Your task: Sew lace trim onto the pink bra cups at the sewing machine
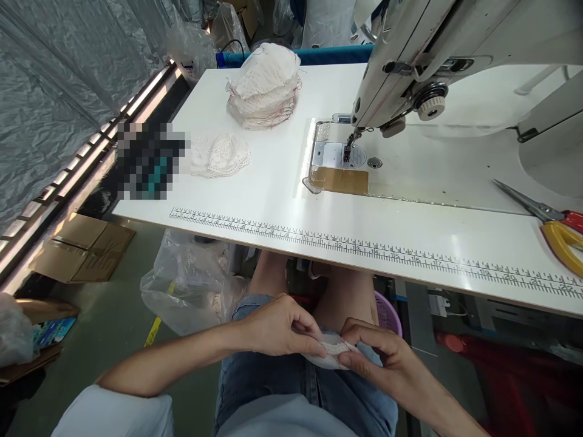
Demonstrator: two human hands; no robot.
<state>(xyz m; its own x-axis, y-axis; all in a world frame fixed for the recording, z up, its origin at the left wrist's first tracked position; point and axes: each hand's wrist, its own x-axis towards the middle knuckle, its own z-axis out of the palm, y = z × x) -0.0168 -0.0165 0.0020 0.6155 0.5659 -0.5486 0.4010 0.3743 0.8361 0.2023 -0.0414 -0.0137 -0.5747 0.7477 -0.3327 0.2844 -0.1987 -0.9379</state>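
Observation:
Over my lap, a small piece of white lace fabric (331, 350) is pinched between both hands. My left hand (291, 331) grips its left end with thumb and fingers pressed together. On the right end, my right hand (376, 349) holds it the same way, fingers curled. Up on the table, a single white lace cup (221, 155) lies flat on the left. Behind it rises a stack of similar white lace cups (264, 88) with loose reddish threads at the edges.
A sewing machine (410, 67) stands on the white table (273, 188), its needle and presser foot (348, 149) over the metal plate. Scissors (551, 221) with red and yellow handles lie at the right. Below are a clear plastic bag (186, 285), a cardboard box (82, 249) and a purple basket (388, 314).

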